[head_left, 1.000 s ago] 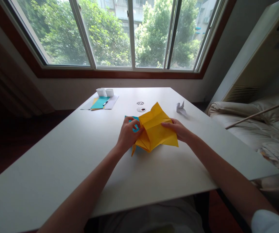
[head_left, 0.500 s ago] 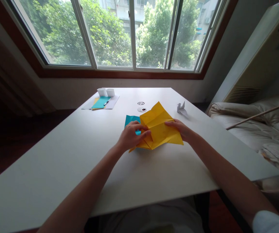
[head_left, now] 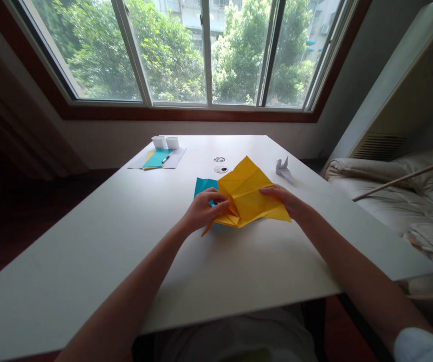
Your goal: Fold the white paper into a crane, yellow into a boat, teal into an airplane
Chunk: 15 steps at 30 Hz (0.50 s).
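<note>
A creased sheet of yellow paper (head_left: 248, 193) is held up between both hands over the white table. My left hand (head_left: 205, 207) pinches its folded lower left part, where several layers bunch together. At the right edge, my right hand (head_left: 282, 197) grips the sheet with the thumb on top; the fingers behind it are hidden. Partly covered by the yellow sheet and my left hand, a teal paper (head_left: 204, 185) lies on the table. Its lower part is mostly hidden.
A folded white paper crane (head_left: 284, 168) stands at the right. Two round printed pieces (head_left: 221, 169) lie beyond the yellow sheet. At the far left are two white cups (head_left: 171, 143), stacked papers (head_left: 156, 159) and a pen (head_left: 167, 157). A sofa (head_left: 374, 196) flanks the table (head_left: 106, 251).
My right hand has shifted slightly right, carrying the right side of the yellow paper with it. The sheet is spread a little wider, and the left hand has barely moved.
</note>
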{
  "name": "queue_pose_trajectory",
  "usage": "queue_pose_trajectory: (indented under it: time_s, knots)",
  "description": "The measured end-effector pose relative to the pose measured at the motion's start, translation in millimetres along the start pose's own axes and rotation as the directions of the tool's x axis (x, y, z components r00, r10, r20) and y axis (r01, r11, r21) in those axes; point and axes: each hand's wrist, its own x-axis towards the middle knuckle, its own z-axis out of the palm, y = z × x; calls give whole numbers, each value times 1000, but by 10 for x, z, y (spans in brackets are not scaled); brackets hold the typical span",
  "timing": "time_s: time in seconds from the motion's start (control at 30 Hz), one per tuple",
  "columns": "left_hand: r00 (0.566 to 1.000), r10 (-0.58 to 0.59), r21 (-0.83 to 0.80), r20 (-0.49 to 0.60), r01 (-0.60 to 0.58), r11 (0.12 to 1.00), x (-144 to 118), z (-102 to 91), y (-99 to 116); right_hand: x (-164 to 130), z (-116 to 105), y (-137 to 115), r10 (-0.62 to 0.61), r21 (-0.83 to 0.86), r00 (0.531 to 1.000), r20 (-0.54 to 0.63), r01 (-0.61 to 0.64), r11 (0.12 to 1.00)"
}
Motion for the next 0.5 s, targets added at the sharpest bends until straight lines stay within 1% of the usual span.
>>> queue_pose_trajectory:
  time_s: [0.03, 0.07, 0.1, 0.17, 0.23, 0.3, 0.37, 0.43, 0.5]
  knots:
    - [998, -45, -78, -33, 42, 996, 7, -1, -8, 6, -13, 0, -1, -6, 1000, -8, 1, 1000]
    - [991, -117, -174, -60, 105, 979, 15, -5, -13, 12, -26, -2, -1, -18, 1000, -14, 1, 1000]
    - [976, -208, -277, -68, 182, 944, 23, -12, -15, 17, -39, -4, 0, -35, 1000, -20, 0, 999]
    - [921, -388, -464, -31, 330, 822, 38, -33, -10, 27, -74, -11, -2, -72, 999, -32, -1, 997]
    - [858, -513, -613, 16, 413, 674, 52, -65, 2, 34, -123, -19, 9, -109, 999, -50, -14, 994]
    - [816, -577, -734, 33, 412, 540, 62, -100, 17, 38, -187, -31, 35, -140, 996, -77, -46, 989]
    - [786, -615, -820, 63, 392, 417, 67, -134, 32, 37, -261, -48, 61, -154, 993, -99, -76, 985]
    - [772, -628, -867, 103, 379, 324, 69, -164, 45, 27, -333, -64, 76, -150, 992, -103, -91, 984]
    - [760, -639, -890, 122, 368, 268, 70, -190, 51, 6, -388, -74, 91, -145, 991, -100, -105, 984]
